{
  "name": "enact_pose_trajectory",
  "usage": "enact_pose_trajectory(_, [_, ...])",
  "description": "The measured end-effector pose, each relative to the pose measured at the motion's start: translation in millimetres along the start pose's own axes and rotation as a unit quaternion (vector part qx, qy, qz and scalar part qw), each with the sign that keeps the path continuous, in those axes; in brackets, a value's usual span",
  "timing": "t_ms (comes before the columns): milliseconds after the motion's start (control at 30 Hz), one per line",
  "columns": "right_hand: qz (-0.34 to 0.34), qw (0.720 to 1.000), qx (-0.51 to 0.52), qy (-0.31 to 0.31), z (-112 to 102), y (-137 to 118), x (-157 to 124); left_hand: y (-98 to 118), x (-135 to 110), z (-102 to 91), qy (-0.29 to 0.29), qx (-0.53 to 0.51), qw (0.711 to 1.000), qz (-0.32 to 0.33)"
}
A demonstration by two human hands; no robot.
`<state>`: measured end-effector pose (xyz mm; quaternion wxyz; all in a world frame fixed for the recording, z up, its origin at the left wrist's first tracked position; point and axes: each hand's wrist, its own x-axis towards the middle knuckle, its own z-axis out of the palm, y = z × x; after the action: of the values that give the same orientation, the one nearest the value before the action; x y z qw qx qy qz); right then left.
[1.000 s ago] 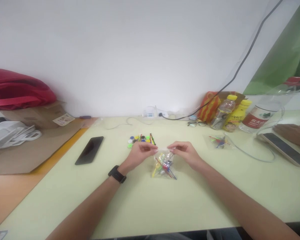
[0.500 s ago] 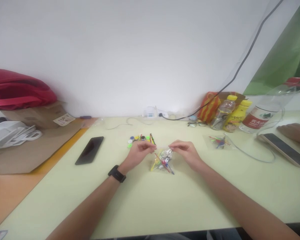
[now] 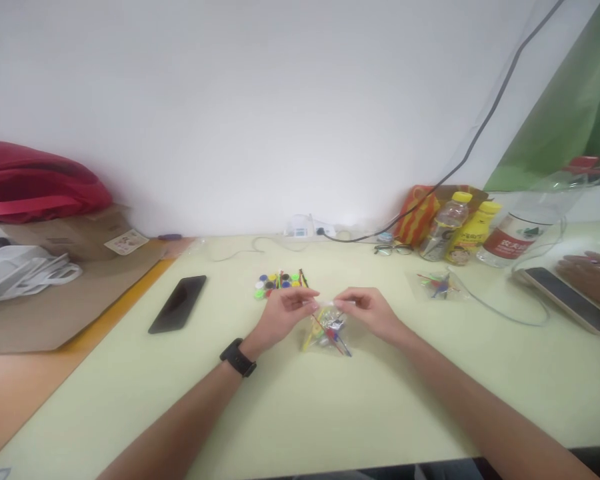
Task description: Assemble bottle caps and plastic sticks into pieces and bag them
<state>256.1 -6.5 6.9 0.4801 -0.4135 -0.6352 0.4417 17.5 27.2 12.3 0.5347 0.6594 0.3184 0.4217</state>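
Note:
A clear plastic bag (image 3: 326, 333) with colourful small plastic pieces inside, among them red, blue and yellow sticks, rests on the pale green table. My left hand (image 3: 286, 312) pinches the left end of its top edge between thumb and fingers. On the opposite end, my right hand (image 3: 367, 310) is closed in a like pinch. Just behind my left hand lies a group of coloured discs (image 3: 273, 283) and thin sticks, partly covered by that hand. A black watch (image 3: 238, 358) sits on my left wrist.
A black phone (image 3: 178, 304) lies at left. Toward the right are another filled clear bag (image 3: 439, 285), eyeglasses (image 3: 393, 249), several bottles, including a yellow bottle (image 3: 473, 233), and a pale-cased phone (image 3: 570, 300) beside another person's hand (image 3: 590, 277). Cardboard (image 3: 70, 293) covers the far left.
My hands have come slightly closer together at the bag's top, their thumbs now nearer its middle. The other person's hand at right has shifted and shows more fingers.

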Motion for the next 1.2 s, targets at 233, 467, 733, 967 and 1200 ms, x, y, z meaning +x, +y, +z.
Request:
enact_pose_trajectory(233, [-0.051,0.992,-0.109,-0.024,6.7,-12.4,-6.7,10.9,-4.0,9.5,-0.072,0.062,0.995,-0.016])
enact_pose_trajectory(467, [-0.041,0.989,-0.133,-0.044,8.4,-16.3,-8.7,11.6,-4.6,8.5,-0.074,0.107,0.991,-0.024])
enact_pose_trajectory(733, [-0.051,0.984,-0.16,-0.055,-13.0,-35.5,-18.8,25.2,-3.0,-4.6,-0.081,0.129,0.988,-0.018])
enact_pose_trajectory(967, [-0.028,0.98,-0.189,-0.062,-20.2,-48.2,-53.9,46.0,-14.2,10.8,-0.166,0.183,0.969,0.003])
enact_pose_trajectory(1200, [-0.036,0.957,-0.28,0.066,-81.6,-53.0,-111.7,38.8,-13.9,8.7,-0.119,0.172,0.978,-0.005])
